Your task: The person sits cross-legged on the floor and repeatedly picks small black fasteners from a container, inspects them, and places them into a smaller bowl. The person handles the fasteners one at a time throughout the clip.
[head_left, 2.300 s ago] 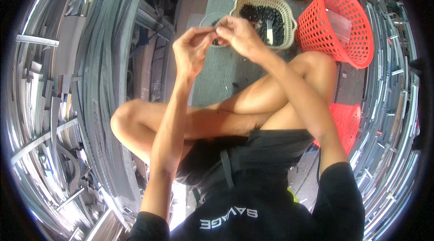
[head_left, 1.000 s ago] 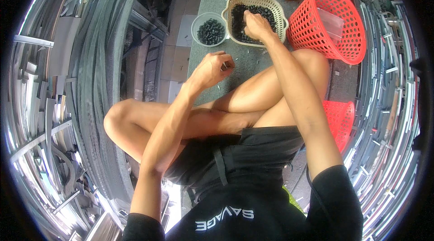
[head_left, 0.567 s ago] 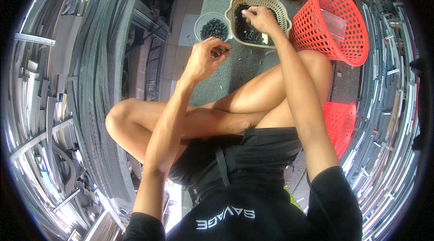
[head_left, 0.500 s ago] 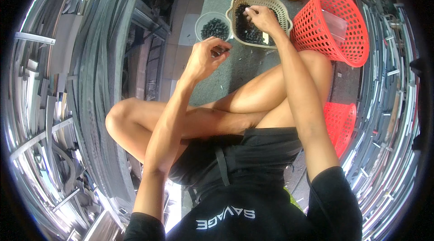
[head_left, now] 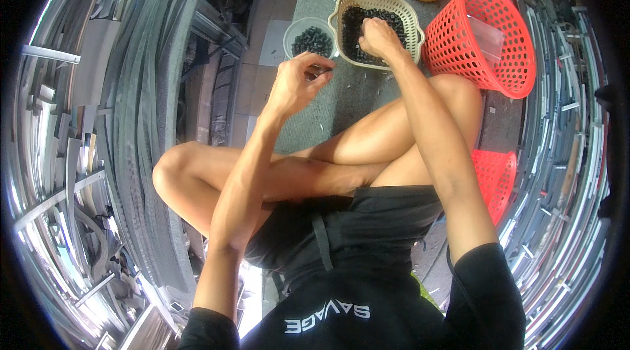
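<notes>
left fingers (head_left: 317,60) half-curl; right fingers (head_left: 371,27) bunch over black pieces (head_left: 352,25).

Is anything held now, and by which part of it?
It cannot be told: the left grip is curled and dark inside; the right grip, at the black pieces, hides its underside.

From here, bright. Glare off metal strips (head_left: 558,166), bowed near the black rim. Soft shadow toward grey surface's (head_left: 315,1) near edge. Small black pieces (head_left: 352,22) barely separable.
</notes>
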Demonstrator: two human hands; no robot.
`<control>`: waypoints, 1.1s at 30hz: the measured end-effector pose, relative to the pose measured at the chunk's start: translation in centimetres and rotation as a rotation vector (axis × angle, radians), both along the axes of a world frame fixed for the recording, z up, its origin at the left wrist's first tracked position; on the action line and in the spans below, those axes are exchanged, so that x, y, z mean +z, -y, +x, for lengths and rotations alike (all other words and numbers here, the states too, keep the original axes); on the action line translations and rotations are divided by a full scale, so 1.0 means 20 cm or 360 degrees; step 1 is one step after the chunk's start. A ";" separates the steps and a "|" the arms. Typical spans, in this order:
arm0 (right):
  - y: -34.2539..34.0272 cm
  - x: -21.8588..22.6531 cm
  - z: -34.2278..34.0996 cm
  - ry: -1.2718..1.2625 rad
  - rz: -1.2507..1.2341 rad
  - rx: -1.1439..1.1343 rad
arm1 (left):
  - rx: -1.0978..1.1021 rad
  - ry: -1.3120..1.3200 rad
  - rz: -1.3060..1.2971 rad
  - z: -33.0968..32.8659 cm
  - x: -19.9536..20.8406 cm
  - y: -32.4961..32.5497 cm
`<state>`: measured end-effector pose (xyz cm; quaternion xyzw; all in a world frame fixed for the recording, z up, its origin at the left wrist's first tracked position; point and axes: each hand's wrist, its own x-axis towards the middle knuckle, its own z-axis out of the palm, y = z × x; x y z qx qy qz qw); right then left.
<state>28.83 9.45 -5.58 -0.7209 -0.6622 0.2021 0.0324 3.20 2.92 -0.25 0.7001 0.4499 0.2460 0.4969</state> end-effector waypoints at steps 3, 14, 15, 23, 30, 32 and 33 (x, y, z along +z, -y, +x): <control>0.01 0.04 -0.02 0.0125 -0.0210 0.0009 | 0.0013 0.0012 -0.0040 0.00 0.00 0.00; -0.02 0.09 0.00 0.0016 -0.0601 0.0097 | 0.0028 -0.0027 -0.0036 0.01 -0.01 -0.01; -0.02 0.07 0.01 -0.0014 -0.0560 0.0096 | 0.0024 -0.0011 -0.0015 0.01 -0.01 -0.01; -0.05 -0.01 0.10 -0.0834 -0.0051 -0.0165 | 0.0045 0.0010 -0.0108 -0.01 0.00 -0.02; -0.05 0.03 0.13 -0.1770 -0.0194 -0.0474 | 0.0028 -0.0009 -0.0031 -0.02 -0.01 -0.02; -0.04 0.05 0.13 -0.1851 -0.0216 -0.0542 | 0.0038 -0.0015 -0.0030 -0.01 -0.01 -0.02; -0.04 0.06 0.13 -0.1906 -0.0215 -0.0487 | 0.0036 -0.0015 -0.0024 -0.01 -0.01 -0.02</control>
